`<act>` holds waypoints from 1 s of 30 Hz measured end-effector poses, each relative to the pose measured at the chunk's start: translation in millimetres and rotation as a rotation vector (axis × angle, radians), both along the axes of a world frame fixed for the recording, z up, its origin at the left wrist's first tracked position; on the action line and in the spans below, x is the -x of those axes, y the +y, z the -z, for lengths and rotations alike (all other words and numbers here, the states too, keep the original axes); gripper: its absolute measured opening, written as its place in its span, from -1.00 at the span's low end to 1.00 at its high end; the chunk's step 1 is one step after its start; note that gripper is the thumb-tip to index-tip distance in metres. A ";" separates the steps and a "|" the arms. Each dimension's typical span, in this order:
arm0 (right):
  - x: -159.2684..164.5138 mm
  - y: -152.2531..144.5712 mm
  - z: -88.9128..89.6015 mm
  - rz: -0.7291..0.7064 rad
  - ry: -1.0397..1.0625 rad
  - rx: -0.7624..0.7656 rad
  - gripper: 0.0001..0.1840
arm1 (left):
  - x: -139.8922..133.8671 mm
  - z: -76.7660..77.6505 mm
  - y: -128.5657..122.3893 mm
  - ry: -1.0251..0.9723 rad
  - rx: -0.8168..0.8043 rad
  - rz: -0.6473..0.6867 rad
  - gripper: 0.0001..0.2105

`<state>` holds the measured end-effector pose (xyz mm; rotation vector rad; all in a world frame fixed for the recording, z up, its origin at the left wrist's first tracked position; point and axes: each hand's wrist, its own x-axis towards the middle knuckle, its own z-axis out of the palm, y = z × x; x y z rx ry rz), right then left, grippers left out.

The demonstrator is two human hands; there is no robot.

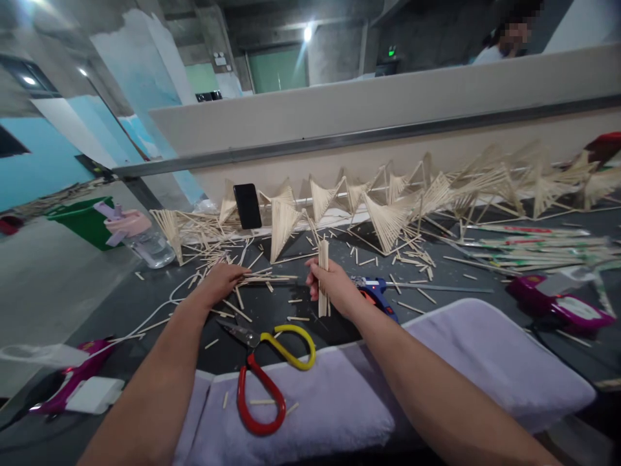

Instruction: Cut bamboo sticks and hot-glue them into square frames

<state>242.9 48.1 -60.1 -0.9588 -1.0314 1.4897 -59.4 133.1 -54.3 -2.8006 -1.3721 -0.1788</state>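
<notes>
My right hand (334, 281) is closed around a bundle of thin wooden sticks (323, 259), held upright over the dark table. To the left, my left hand (224, 281) has its fingers curled onto more wooden sticks (272, 279), which point right from the fingertips. Some of those fingers are hidden. Scissors (252, 340) with one red and one yellow handle lie spread apart nearer me, partly on a lilac cloth (330, 395). A blue glue gun (378, 294) lies just right of my right hand, partly covered by it, with a clear glue stick at its rear.
Fan-shaped stick structures (383, 223) line the table's back along a low partition (339, 97). A black phone (248, 206) stands among them. At left are a water bottle (140, 236) and green bin (80, 223). Purple devices (557, 304) sit at both sides. Cut stick pieces are scattered about.
</notes>
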 end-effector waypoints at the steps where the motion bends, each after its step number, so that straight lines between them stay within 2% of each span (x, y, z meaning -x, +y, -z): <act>1: 0.1 -0.1 0.7 -0.001 0.017 0.012 -0.75 | 2.2 -0.2 -0.1 -0.016 -0.023 0.005 -0.66; 10: -1.3 -2.6 -1.8 -0.056 0.089 0.114 -0.78 | 1.7 -14.1 -11.1 -0.097 -0.160 -0.027 -0.67; 13: -1.1 -3.8 -0.8 -0.086 0.045 0.130 -0.77 | -0.7 -14.9 -12.9 -0.105 -0.182 -0.050 -0.69; 21: 1.9 -7.9 3.4 -0.186 -0.140 0.173 -0.67 | -3.2 -6.3 -12.9 -0.141 -0.071 -0.114 -0.69; 25: 1.1 -6.5 3.9 -0.190 -0.124 0.193 -0.75 | -1.9 -4.7 -11.5 -0.131 -0.032 -0.122 -0.66; 30: -3.6 -2.3 5.6 -0.250 0.001 0.248 -0.90 | 0.0 -6.4 -13.3 -0.109 -0.020 -0.196 -0.66</act>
